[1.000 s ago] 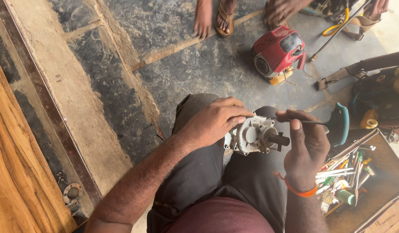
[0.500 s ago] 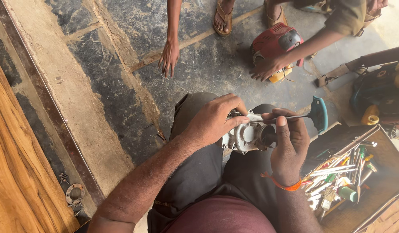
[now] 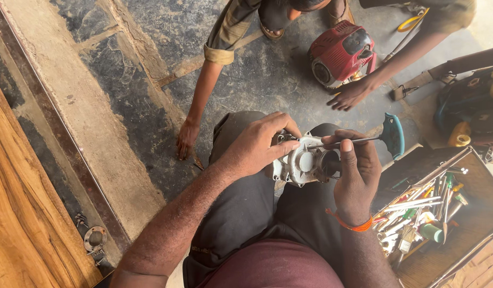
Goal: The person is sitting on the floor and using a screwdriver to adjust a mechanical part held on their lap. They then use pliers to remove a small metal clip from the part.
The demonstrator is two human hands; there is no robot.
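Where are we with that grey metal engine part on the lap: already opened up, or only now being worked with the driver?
Done: the grey metal engine housing sits on the lap, separate from the red engine on the floor. In hand: the left hand steadies it while the right hand holds a teal T-handle driver, tip at its top edge. Left: whether the fastener is out can't be told; the housing looks assembled.
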